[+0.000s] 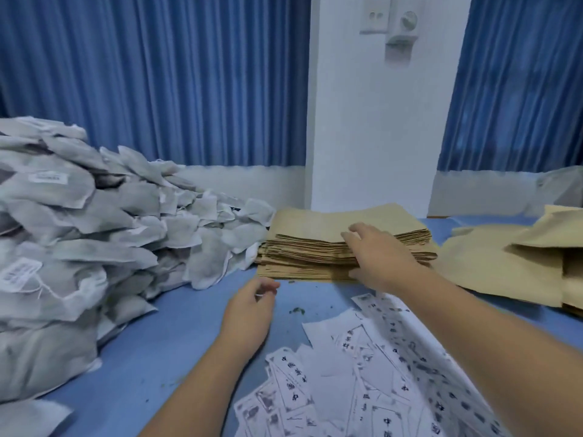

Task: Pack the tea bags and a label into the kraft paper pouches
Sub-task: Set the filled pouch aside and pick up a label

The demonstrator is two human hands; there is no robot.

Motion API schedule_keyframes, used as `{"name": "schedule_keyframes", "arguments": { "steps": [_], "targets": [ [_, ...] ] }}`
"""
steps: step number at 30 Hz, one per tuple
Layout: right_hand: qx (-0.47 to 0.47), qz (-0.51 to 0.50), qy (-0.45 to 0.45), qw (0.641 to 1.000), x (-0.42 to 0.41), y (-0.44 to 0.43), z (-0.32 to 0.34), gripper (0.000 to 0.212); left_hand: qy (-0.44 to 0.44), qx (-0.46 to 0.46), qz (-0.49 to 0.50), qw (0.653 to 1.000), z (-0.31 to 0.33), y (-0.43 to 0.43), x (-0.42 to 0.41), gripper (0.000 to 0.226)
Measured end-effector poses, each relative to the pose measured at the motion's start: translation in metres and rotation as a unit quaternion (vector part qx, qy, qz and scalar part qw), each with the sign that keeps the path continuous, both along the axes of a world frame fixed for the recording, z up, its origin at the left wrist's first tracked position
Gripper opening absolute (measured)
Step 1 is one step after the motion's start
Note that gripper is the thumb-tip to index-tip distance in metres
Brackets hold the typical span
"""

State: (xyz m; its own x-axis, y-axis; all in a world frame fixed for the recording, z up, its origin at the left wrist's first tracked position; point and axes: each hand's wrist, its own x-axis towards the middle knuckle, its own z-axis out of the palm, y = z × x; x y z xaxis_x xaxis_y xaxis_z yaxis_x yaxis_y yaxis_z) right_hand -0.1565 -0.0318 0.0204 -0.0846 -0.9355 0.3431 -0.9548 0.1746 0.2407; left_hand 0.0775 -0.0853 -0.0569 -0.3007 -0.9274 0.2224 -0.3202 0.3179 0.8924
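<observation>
A tall stack of flat kraft paper pouches (303,244) lies at the middle of the blue table. My right hand (378,257) grips the stack's near right edge, fingers on top and thumb low at the front. My left hand (249,307) hovers just in front of the stack's left corner, fingers loosely curled and holding nothing. A big heap of white tea bags (94,228) fills the left side. Loose white printed labels (362,373) are scattered near the front, under my right forearm.
More kraft pouches (520,263) lie spread at the right. Blue curtains and a white wall column stand behind the table (157,357). Small tea crumbs dot the cloth between the stack and the labels.
</observation>
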Motion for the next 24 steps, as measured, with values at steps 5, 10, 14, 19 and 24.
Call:
{"name": "schedule_keyframes", "arguments": {
  "steps": [5,10,14,19,24],
  "targets": [
    [0.057,-0.124,-0.041,0.99,-0.022,-0.022,0.009,0.103,-0.076,-0.022,-0.032,0.996,-0.008,-0.006,-0.007,0.028],
    [0.077,-0.18,0.043,0.98,-0.032,-0.026,-0.003,0.053,-0.098,-0.038,-0.018,0.994,-0.008,-0.011,-0.005,0.028],
    [0.056,-0.158,0.149,0.974,-0.022,-0.027,0.001,0.021,-0.105,-0.042,-0.017,0.993,-0.006,-0.01,-0.002,0.027],
    [0.076,-0.101,0.154,0.98,-0.008,-0.02,0.018,0.028,-0.12,-0.079,-0.023,0.989,-0.004,-0.005,0.0,0.028],
    [0.049,-0.074,-0.063,0.994,0.026,-0.014,0.049,0.013,-0.092,-0.2,-0.05,0.974,0.007,0.012,0.001,0.026]
  ]
}}
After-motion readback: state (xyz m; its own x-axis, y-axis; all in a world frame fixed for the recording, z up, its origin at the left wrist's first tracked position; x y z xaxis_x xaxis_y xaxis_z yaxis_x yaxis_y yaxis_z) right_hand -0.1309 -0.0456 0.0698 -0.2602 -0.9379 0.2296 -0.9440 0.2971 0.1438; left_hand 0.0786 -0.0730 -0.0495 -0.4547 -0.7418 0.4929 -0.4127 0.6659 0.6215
